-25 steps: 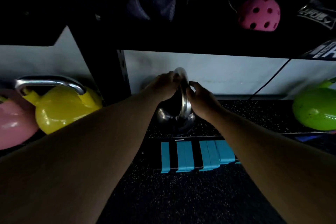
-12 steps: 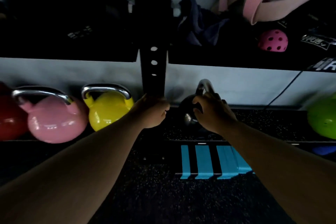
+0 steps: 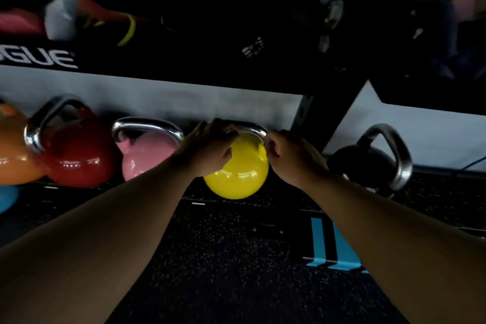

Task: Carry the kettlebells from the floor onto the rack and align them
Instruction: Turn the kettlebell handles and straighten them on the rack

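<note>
A yellow kettlebell (image 3: pixel 238 177) stands on the low rack shelf (image 3: pixel 434 192) in the middle of the view. My left hand (image 3: pixel 207 148) is closed over the left part of its steel handle. My right hand (image 3: pixel 292 156) grips the handle's right corner. To the left stand a pink kettlebell (image 3: pixel 142 158), a red kettlebell (image 3: pixel 76 163) and an orange kettlebell (image 3: pixel 13 158) in a row. A black kettlebell (image 3: pixel 368 163) sits to the right of the rack's upright post (image 3: pixel 331 113), its handle turned sideways.
An upper shelf (image 3: pixel 184 71) marked with white letters holds dark bags, straps and red gear close above the handles. Blue stripes (image 3: pixel 331 244) mark the black speckled rubber floor in front. A blue object (image 3: pixel 6 198) shows at the far left edge.
Both hands have left the black kettlebell and moved left past the post onto the yellow kettlebell's handle. The view has swung left, bringing red and orange kettlebells in.
</note>
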